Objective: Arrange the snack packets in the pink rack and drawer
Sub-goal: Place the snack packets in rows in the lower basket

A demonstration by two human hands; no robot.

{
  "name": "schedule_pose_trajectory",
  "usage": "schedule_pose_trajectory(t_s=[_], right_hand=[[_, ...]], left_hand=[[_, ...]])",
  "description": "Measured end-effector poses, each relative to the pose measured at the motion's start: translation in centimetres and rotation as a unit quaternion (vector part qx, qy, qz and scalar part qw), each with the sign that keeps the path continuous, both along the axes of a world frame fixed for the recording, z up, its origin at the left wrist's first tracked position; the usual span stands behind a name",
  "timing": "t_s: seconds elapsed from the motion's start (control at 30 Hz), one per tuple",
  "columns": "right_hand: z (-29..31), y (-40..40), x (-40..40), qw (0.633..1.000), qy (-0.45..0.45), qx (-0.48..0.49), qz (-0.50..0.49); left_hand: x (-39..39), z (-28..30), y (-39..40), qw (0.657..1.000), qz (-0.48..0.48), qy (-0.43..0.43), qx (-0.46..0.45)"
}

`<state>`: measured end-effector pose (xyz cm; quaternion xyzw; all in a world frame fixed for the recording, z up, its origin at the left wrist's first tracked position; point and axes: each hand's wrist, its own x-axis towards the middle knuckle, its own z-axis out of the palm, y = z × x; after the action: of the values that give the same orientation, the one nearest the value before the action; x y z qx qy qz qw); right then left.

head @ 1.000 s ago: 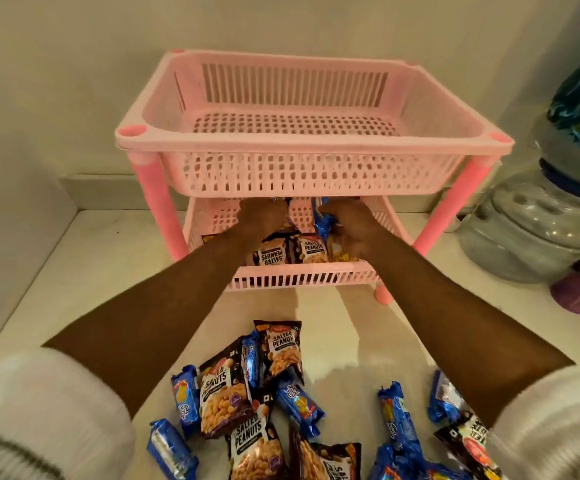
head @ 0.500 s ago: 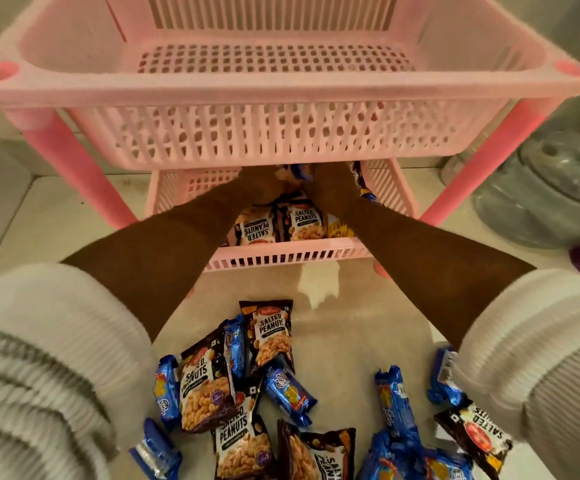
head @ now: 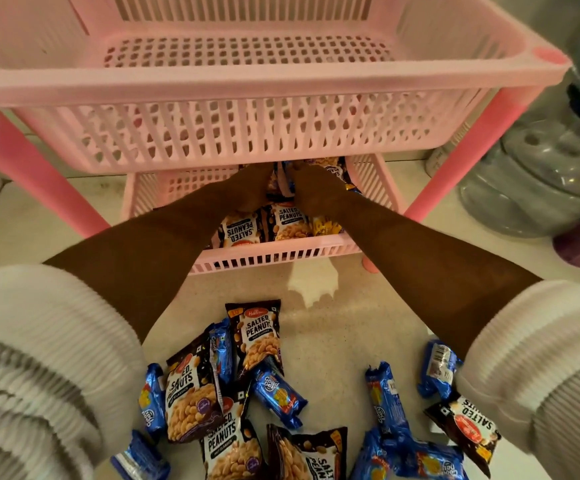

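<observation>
A: Where are both hands?

B: Left hand (head: 247, 190) and right hand (head: 316, 192) reach into the pink rack (head: 264, 88)'s lower tier (head: 281, 252), among salted peanut packets (head: 264, 225). Fingers are hidden, so I can't tell the grip.

A: Advice?

B: I'd stand the packets upright in rows; many packets on the floor (head: 257, 337) wait nearby, and the top tier looks unfilled
</observation>
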<state>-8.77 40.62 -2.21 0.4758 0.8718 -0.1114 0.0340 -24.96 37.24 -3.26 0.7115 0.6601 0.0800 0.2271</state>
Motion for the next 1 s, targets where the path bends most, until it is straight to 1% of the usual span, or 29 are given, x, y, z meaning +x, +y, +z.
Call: schedule_pose_trajectory(t_s=[0.07,0.13,0.23,0.37,0.57,0.73,0.83,1.0], right_hand=[[-0.4,0.0,-0.4,1.000,-0.009,0.006,-0.002],[-0.8,-0.1,-0.8,1.000,-0.020,0.011,-0.002],[-1.2,-0.3,-1.4,0.999,-0.038,0.018,0.000],[-1.5,-0.3,-1.5,1.000,-0.023,0.019,-0.005],[-1.7,-0.1,-1.1,1.000,-0.005,0.017,-0.006],[-1.0,-0.5,-0.9,1.000,0.010,-0.006,-0.003],[0.1,-1.8,0.0,0.998,0.051,0.008,-0.023],[2.1,-5.8,2.5,0.983,0.143,0.085,-0.073]], left_hand=[[-0.2,0.2,0.2,1.000,-0.008,0.008,-0.011],[-0.3,0.2,0.4,1.000,0.003,0.011,-0.009],[0.3,-0.1,0.3,0.999,0.032,0.008,0.033],[0.8,-0.6,0.1,0.993,0.068,-0.020,0.091],[0.8,0.1,-0.4,0.993,0.066,-0.047,0.089],[1.6,1.3,-1.5,0.991,0.074,-0.045,0.101],[2.0,2.5,-2.9,0.992,0.057,-0.030,0.109],[2.7,4.3,-7.6,0.988,0.066,-0.030,0.136]])
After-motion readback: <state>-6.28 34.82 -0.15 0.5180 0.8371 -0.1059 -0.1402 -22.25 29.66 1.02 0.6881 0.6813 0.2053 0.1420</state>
